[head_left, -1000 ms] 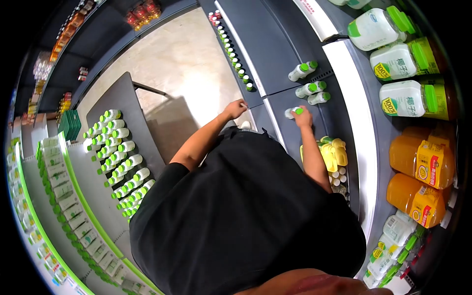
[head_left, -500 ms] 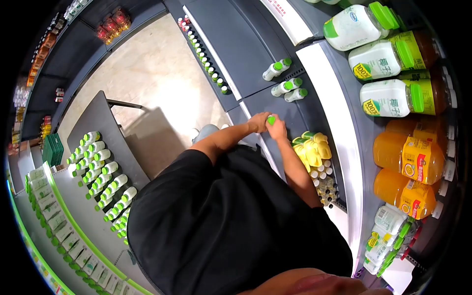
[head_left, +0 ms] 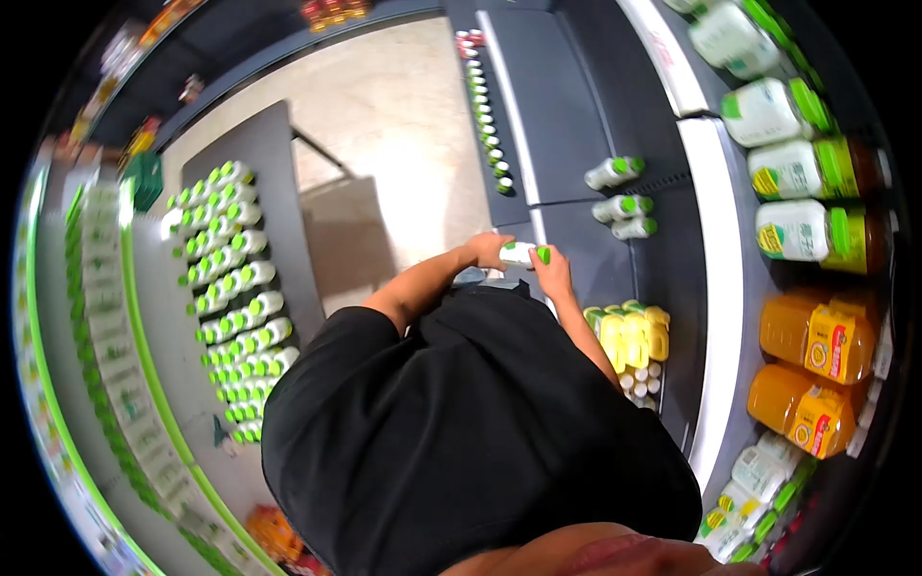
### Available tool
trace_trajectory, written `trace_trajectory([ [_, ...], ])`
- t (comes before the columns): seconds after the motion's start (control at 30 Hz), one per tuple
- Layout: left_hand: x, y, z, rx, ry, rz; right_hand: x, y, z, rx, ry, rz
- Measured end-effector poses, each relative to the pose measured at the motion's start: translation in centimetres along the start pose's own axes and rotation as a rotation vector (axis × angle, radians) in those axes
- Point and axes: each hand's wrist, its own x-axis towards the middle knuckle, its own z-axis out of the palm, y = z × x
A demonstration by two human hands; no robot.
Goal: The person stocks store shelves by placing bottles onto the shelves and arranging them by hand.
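A small white bottle (head_left: 519,254) with a green cap lies sideways between my two hands, in front of my waist. My left hand (head_left: 490,251) is closed round its base end. At the capped end, my right hand (head_left: 551,270) grips it with the fingers near the cap. Beyond my right hand, several similar bottles (head_left: 624,206) stand in small groups on the dark shelf (head_left: 562,230). Yellow-bodied bottles (head_left: 629,336) are beside my right forearm.
On the left, a dark table (head_left: 235,144) bears many green-capped bottles (head_left: 230,278). Large white jugs (head_left: 792,230) and orange juice jugs (head_left: 816,331) fill the right shelf. A row of small bottles (head_left: 485,120) lines the lower shelf ahead. Green-edged shelves (head_left: 144,331) are far left.
My hands came together, first at the bottle's cap, and now hold it sideways between them instead of my right hand alone above the shelf. The view has shifted.
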Motion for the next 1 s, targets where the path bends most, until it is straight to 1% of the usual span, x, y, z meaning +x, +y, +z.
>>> trace_trajectory([
  [0.03,-2.8,-0.9,-0.4,0.007,0.001,-0.062,0.1,0.8,1.9,0.035,-0.058,-0.021],
  [0.13,-11.9,-0.9,-0.8,-0.005,0.044,-0.27,-1.2,-1.7,6.1,0.107,-0.346,-0.053],
  [0.2,-17.9,-0.5,1.2,-0.07,0.201,-0.357,-1.8,-2.0,9.5,0.124,-0.493,-0.114],
  [0.3,-26.2,1.4,4.4,-0.153,0.45,-0.534,-5.1,-7.6,11.7,0.067,-0.695,-0.215],
  [0.4,-34.1,3.7,9.5,-0.201,0.683,-0.623,-9.2,-10.4,15.5,0.044,-0.9,-0.289],
  [0.43,-36.3,4.6,11.5,-0.2,0.678,-0.735,-10.9,-10.0,17.4,0.028,-0.974,-0.313],
  [0.47,-38.2,5.4,13.9,-0.221,0.702,-0.795,-12.7,-9.8,18.7,0.01,-1.047,-0.333],
  [0.53,-41.4,6.9,19.2,-0.307,0.724,-0.903,-16.8,-10.3,20.5,-0.237,-1.224,-0.438],
  [0.57,-42.4,7.3,22.5,-0.333,0.768,-0.912,-18.8,-10.7,20.8,-0.301,-1.268,-0.572],
  [0.6,-43.4,8.7,24.3,-0.395,0.821,-0.936,-20.7,-11.3,21.0,-0.359,-1.306,-0.71],
  [0.63,-44.4,10.4,25.2,-0.417,0.885,-0.988,-22.4,-10.8,21.9,-0.351,-1.362,-0.66],
  [0.67,-45.4,11.4,26.0,-0.437,0.943,-1.037,-24.1,-12.5,21.6,-0.344,-1.422,-0.562],
  [0.73,-47.0,12.4,27.3,-0.413,0.997,-1.042,-25.8,-13.0,22.8,-0.334,-1.45,-0.611],
  [0.77,-47.4,12.6,27.9,-0.452,1.026,-1.015,-26.2,-13.1,23.2,-0.323,-1.486,-0.577],
  [0.83,-47.8,12.8,29.2,-0.452,1.043,-1.043,-27.1,-13.4,23.8,-0.313,-1.554,-0.506],
  [0.97,-48.3,13.5,30.3,-0.511,1.124,-1.066,-28.2,-14.5,24.4,-0.398,-1.605,-0.483],
  [1.0,-48.5,13.7,30.4,-0.517,1.146,-1.066,-28.4,-15.1,24.6,-0.374,-1.637,-0.468],
])
